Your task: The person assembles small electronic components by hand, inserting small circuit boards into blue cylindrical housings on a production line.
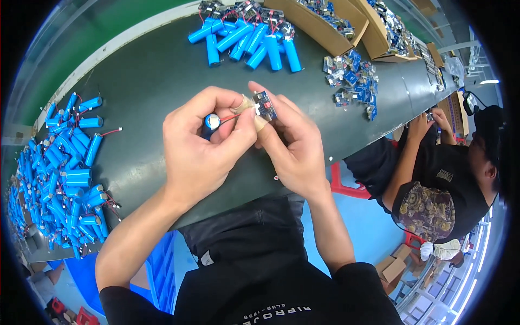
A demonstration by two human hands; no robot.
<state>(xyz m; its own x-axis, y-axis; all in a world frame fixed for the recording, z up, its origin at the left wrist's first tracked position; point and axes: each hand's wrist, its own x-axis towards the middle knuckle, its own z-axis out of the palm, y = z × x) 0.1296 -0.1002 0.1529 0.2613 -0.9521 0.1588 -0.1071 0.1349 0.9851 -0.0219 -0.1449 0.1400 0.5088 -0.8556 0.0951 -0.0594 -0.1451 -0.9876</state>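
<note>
— Both hands near us: what's in them?
— Left hand (pixel 203 146) pinches a blue battery cell (pixel 210 124); right hand (pixel 290 143) pinches a small circuit board (pixel 265 104), joined by a red wire (pixel 234 116).
— And farther off?
— Loose cells (pixel 249 40) on the dark table (pixel 151 81).

A factory assembly line: a long dark green conveyor belt (pixel 157 81) heaped with blue cylindrical battery cells (pixel 59 173), small blue circuit boards (pixel 355 78) and brown cardboard boxes (pixel 325 27)

My left hand (pixel 203 146) grips a blue cylindrical battery (pixel 210 123) while my right hand (pixel 290 146) pinches a small circuit board (pixel 265 104), red wires running between them. Battery piles (pixel 62 173) lie on the dark table (pixel 146 81); a co-worker (pixel 439 179) sits to my right.
</note>
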